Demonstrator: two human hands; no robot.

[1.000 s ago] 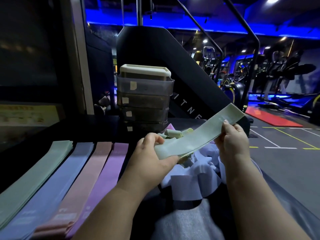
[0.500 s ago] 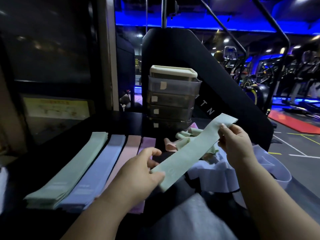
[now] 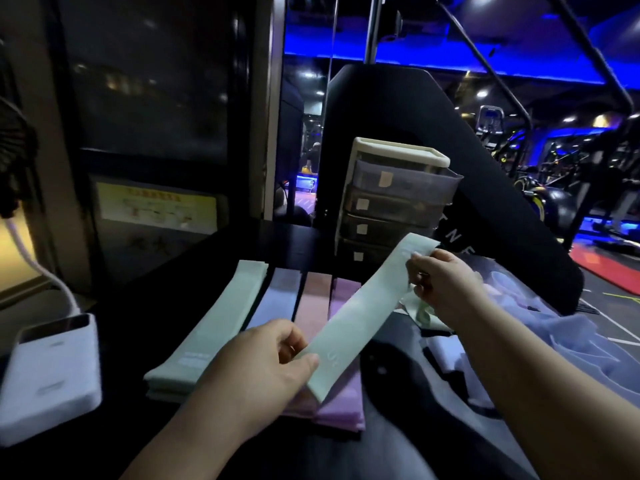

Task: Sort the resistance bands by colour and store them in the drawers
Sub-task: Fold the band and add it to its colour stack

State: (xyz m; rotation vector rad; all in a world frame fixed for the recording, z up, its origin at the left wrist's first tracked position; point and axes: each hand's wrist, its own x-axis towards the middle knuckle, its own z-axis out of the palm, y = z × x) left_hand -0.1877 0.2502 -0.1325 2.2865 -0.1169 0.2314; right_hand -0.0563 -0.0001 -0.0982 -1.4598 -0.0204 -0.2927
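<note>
A pale green resistance band [image 3: 363,306] is stretched flat between both hands above the dark table. My left hand [image 3: 263,368] pinches its near end and my right hand [image 3: 440,285] pinches its far end. Below lie sorted stacks side by side: green bands [image 3: 214,327], blue bands [image 3: 277,299], pink bands [image 3: 313,299] and purple bands [image 3: 341,400]. The pink and purple stacks are partly hidden by the held band. A small unit of several smoky drawers [image 3: 398,206] with a cream top stands behind them, all drawers closed.
A white power bank [image 3: 48,375] with a cable lies at the left table edge. Loose bands and pale cloth [image 3: 540,334] are heaped to the right. A large black machine panel [image 3: 398,112] rises behind the drawers.
Both hands have carried the green band leftward, from above the loose heap to over the sorted stacks. The view has swung left, bringing the power bank into sight.
</note>
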